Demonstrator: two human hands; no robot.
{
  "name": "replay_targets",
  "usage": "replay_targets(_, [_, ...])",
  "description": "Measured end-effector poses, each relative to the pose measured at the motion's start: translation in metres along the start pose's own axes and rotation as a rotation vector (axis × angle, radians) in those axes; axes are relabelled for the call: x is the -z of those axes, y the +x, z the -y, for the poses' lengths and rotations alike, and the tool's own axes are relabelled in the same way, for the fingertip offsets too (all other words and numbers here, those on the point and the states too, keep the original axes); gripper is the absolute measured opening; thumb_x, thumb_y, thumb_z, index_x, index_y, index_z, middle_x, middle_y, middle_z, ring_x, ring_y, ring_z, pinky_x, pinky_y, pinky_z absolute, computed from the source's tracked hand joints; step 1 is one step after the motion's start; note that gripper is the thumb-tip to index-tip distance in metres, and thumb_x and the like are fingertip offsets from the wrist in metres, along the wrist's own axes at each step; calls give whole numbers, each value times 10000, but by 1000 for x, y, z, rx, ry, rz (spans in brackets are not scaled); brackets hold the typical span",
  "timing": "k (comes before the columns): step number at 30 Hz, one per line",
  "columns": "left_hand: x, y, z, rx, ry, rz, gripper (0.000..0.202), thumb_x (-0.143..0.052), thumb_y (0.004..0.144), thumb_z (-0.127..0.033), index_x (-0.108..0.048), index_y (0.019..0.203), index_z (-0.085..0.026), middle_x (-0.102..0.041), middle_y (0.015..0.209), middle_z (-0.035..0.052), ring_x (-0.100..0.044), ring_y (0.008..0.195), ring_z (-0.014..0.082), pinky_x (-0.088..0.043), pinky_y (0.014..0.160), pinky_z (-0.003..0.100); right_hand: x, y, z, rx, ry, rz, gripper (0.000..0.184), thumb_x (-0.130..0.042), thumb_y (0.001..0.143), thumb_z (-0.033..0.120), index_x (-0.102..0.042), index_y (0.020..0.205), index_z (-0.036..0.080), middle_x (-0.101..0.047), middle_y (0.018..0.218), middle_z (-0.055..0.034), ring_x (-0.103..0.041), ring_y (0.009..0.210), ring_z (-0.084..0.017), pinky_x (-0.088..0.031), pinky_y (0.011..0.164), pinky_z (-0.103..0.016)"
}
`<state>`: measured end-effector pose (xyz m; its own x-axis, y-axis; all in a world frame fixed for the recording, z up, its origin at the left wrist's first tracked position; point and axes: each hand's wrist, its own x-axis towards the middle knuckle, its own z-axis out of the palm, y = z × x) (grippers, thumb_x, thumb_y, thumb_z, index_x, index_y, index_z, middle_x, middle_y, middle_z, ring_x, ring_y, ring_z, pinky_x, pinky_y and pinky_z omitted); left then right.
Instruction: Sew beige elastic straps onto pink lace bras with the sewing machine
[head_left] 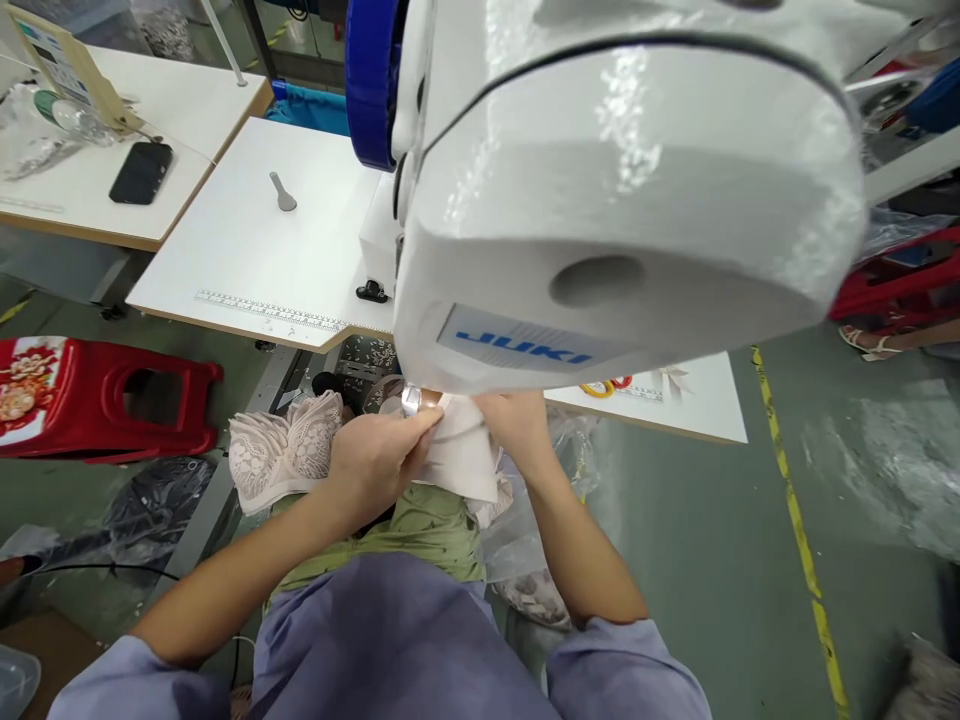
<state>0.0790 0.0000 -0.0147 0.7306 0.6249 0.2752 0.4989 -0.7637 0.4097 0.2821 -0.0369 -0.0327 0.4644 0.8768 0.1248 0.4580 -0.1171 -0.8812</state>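
Observation:
A large white sewing machine head fills the upper middle of the view. Just under its front edge, my left hand is closed on a pale pink piece of fabric, with a silver ring or thimble on one finger. My right hand grips the same fabric from the right, its fingertips tucked under the machine. A lace bra cup piece lies to the left of my left hand. The needle area is hidden by the machine head.
The white sewing table carries a printed ruler and a small grey tool. A black phone lies on a second table at the left. A red plastic stool stands at the left, and plastic bags lie on the green floor.

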Motion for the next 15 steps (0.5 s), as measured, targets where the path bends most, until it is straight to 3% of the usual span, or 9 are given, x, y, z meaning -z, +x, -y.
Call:
replay_targets(4, [5,7,0,66,46,70,382,-393,1027,-337,-719,1200,-235,-677,594,14,-568,554,149,-303,560,287,-4,14,-11,90,-43,70,219,-595,825,373,-670,935,199,-722,818,-57,-668,808,-244,-563,718,-359])
replay_targets(9, [9,13,1,71,103,89,385,-383,1018,-352,-738,1121,-246,-647,558,14,-545,541,154,-264,546,296,-7,20,-17,140,-91,36,233,-586,844,385,-667,993,225,-738,889,-69,-694,935,-277,-557,909,-452])
replay_targets(15, [7,13,2,35,112,48,352,-400,1017,-315,-732,1108,-244,-560,503,0,-474,499,162,-222,555,312,-8,18,-12,157,-43,30,356,-619,845,450,-660,1115,222,-736,950,-77,-686,1003,-278,-569,917,-453])
